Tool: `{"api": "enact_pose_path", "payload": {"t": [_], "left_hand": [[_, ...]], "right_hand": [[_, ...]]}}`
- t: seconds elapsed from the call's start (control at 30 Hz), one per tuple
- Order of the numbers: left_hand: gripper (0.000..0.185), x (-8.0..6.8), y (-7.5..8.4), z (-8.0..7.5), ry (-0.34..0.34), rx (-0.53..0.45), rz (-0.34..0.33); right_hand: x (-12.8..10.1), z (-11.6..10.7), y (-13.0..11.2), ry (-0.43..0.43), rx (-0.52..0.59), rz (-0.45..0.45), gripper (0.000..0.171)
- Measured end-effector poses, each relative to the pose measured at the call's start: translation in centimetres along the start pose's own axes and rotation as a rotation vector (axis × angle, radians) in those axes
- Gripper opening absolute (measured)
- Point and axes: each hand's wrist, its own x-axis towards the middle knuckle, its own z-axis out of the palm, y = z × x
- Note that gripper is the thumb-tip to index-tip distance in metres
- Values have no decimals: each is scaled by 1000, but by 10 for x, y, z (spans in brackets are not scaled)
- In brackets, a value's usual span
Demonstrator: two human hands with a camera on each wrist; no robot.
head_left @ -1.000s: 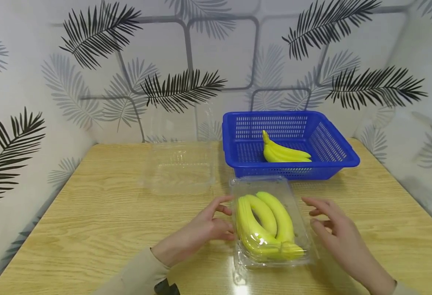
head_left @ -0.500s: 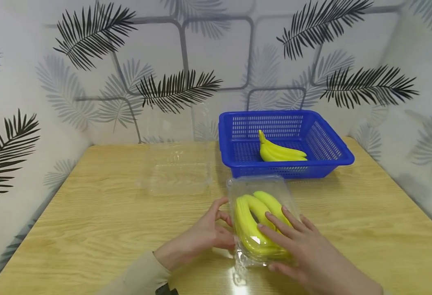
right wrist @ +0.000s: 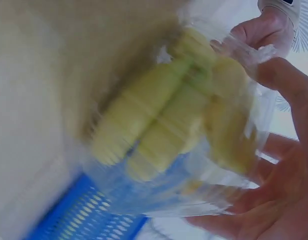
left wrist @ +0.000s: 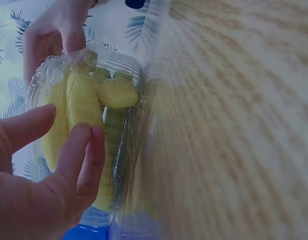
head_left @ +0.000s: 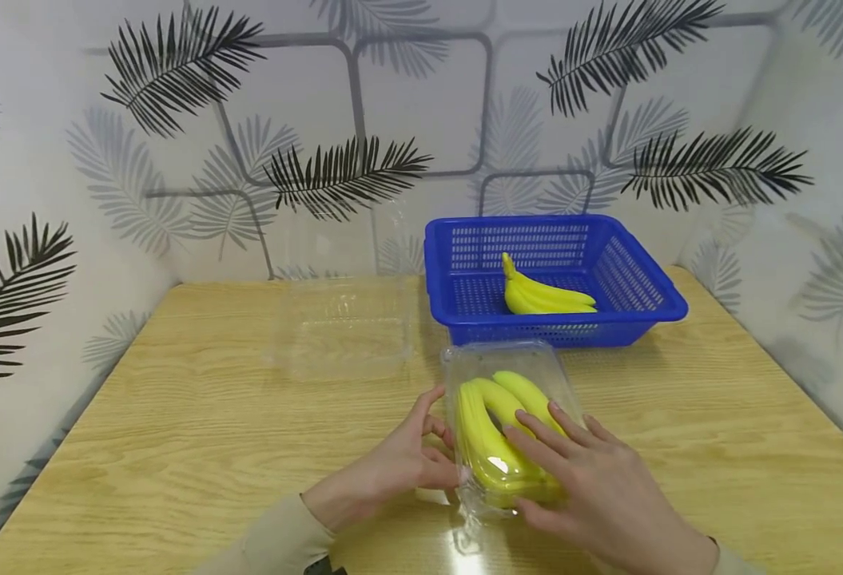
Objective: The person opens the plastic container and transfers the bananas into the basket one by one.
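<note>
A clear plastic clamshell box (head_left: 507, 375) with a bunch of yellow bananas (head_left: 489, 435) inside lies on the wooden table (head_left: 176, 431), near the front. My right hand (head_left: 536, 471) lies flat on its lid with spread, straight fingers and the thumb at the near end. My left hand (head_left: 439, 447) touches the box's left side with loosely bent fingers. The left wrist view shows my left hand (left wrist: 54, 165) against the box (left wrist: 94, 125). In the blurred right wrist view my right hand (right wrist: 289, 150) spans the box (right wrist: 194, 125).
A blue plastic basket (head_left: 572, 331) stands behind the box, with another bunch of bananas (head_left: 543, 295) in it. An open, empty clear clamshell box (head_left: 345, 327) lies at the back centre-left. Patterned walls close the table's far, left and right sides.
My right hand came in from the right of the box and settled on its lid. The left hand stayed by the box's left side.
</note>
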Motion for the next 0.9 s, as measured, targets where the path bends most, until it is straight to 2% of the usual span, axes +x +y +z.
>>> {"api": "enact_pose_path", "payload": {"t": [0.13, 0.23, 0.4, 0.63, 0.73, 0.8, 0.9], "left_hand": [[104, 0, 0, -1, 1, 2, 4], [103, 1, 0, -1, 4, -6, 6], [101, 2, 0, 0, 0, -43, -3], [107, 1, 0, 1, -9, -97, -10], [106, -1, 4, 0, -29, -85, -16], [104, -1, 5, -2, -38, -68, -17], [100, -3, 5, -8, -44, -58, -30]], "right_hand": [[12, -5, -1, -51, -58, -36, 77], [19, -7, 1, -70, -87, -96, 74], [23, -5, 9, 10, -66, -209, 62], [20, -8, 12, 74, 4, -204, 64], [18, -11, 12, 114, 48, -218, 51], [17, -16, 13, 142, 157, -190, 46], [14, -25, 16, 173, 328, -126, 48]]}}
